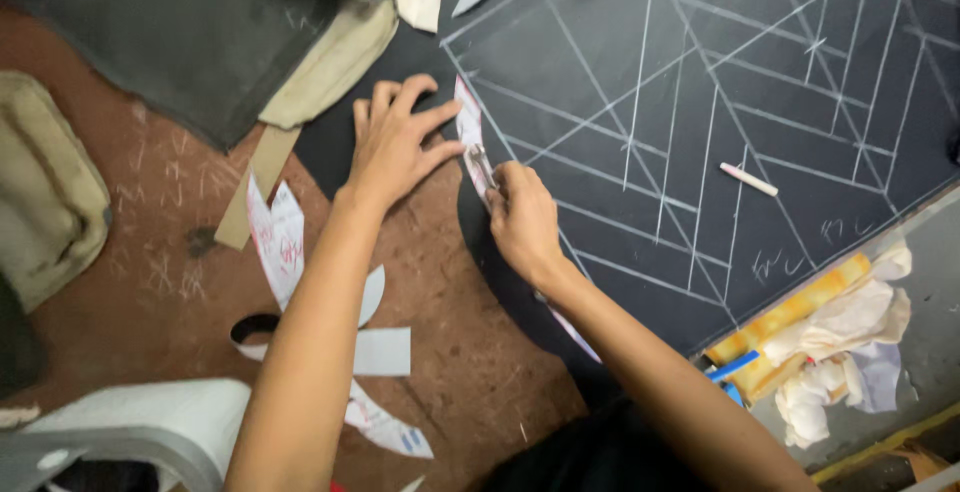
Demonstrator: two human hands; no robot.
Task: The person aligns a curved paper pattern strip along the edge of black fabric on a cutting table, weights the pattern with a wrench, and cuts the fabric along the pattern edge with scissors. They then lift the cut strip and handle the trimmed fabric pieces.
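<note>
You are pressing your left hand (pixel 392 142) flat, fingers spread and grasping nothing, onto the black fabric (pixel 620 152), its fingertips touching the edge of a narrow curved paper pattern piece (pixel 468 122). The pattern is lying on the fabric at its left margin, running down between your two hands. Your right hand (pixel 522 220) is closing around a small metallic tool (pixel 481 164), whose tip is meeting the pattern's edge; whether it is a marker holder or a cutter cannot be told.

The fabric is lying flat and is crossed with white chalk lines. It is likely soft and limp, so it will probably shift or pucker unless you are holding it down close to the working point. The paper pattern appears thin, light and easily torn or creased; pin it flat with the fingertips near its edge rather than pinching it.

A stick of chalk (pixel 749 179) is resting on the fabric, well apart from both hands. Loose paper scraps (pixel 380 352) are lying on the brown floor (pixel 150 252) beside your left forearm.
</note>
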